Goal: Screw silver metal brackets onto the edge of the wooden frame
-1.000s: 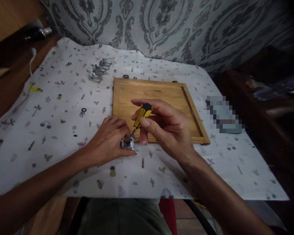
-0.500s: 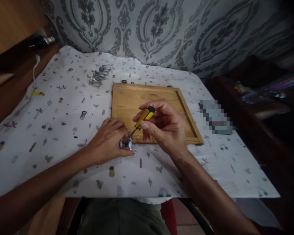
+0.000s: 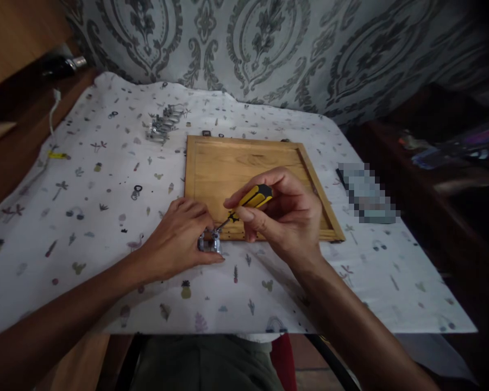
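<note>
Yellow-and-black screwdriver point(image 3: 250, 200) sat pinched in the right hand point(image 3: 287, 220) at frame centre, tip on a small metal hinge point(image 3: 210, 241). Left hand point(image 3: 179, 239) gripped that hinge on the patterned cloth point(image 3: 85, 217), touching the wooden board's point(image 3: 236, 163) near edge.

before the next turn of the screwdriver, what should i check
1. Left hand pins the metal fitting on the cloth: ok.
2. Right hand grips the screwdriver by its yellow and black handle: ok.
3. Tip reaches the fitting: ok.
4. Tip seated in a screw head: cannot tell, too small and dim.
5. Left hand clear of the tip: not ok, it sits right beside it.
6. Fitting touches the wooden panel at its near edge: cannot tell.
</note>
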`<state>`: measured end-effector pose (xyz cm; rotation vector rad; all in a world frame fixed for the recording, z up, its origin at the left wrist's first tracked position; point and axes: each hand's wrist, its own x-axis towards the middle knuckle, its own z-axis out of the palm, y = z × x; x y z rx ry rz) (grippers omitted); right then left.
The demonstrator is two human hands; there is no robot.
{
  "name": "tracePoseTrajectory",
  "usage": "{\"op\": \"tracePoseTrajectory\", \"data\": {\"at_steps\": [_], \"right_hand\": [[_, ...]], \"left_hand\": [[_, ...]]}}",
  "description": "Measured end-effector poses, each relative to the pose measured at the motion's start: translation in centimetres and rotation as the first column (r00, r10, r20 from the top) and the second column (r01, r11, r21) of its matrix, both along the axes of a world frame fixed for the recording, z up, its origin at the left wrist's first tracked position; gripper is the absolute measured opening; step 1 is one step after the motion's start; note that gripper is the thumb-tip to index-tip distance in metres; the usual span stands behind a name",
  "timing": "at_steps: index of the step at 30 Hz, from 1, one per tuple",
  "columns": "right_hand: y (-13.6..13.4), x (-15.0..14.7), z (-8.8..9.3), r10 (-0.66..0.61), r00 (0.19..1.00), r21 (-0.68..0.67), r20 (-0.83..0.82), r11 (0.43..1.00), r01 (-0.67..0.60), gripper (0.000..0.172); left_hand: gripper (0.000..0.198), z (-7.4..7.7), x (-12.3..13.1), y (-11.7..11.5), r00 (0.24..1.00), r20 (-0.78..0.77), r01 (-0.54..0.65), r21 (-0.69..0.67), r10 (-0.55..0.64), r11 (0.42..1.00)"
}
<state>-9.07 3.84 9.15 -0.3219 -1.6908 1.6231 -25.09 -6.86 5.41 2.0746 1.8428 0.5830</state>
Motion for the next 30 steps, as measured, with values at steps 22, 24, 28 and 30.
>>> {"op": "tracePoseTrajectory", "data": {"at_steps": [22, 24, 28, 30], "right_hand": [[0.23, 0.73, 0.46, 0.027, 0.996, 0.118, 0.087, 0.992, -0.037, 0.022], [0.10, 0.62, 0.47, -0.025, 0.998, 0.147, 0.064, 0.989, 0.016, 0.018], [0.00, 0.36, 0.47, -0.075, 0.996, 0.144, 0.047, 0.987, 0.067, 0.021], [0.10, 0.41, 0.48, -0.044, 0.999, 0.125, 0.020, 0.991, 0.041, 0.023]], "left_hand": [[0.040, 0.30, 0.13, 0.08, 1.000, 0.016, -0.003, -0.030, 0.003, 1.000], [0.038, 0.33, 0.14, 0.10, 1.000, 0.013, -0.004, -0.026, 0.004, 1.000], [0.040, 0.25, 0.09, 0.05, 1.000, 0.007, 0.004, -0.036, -0.004, 0.999], [0.041, 0.16, 0.04, 0.01, 1.000, 0.003, 0.008, -0.037, -0.008, 0.999]]}}
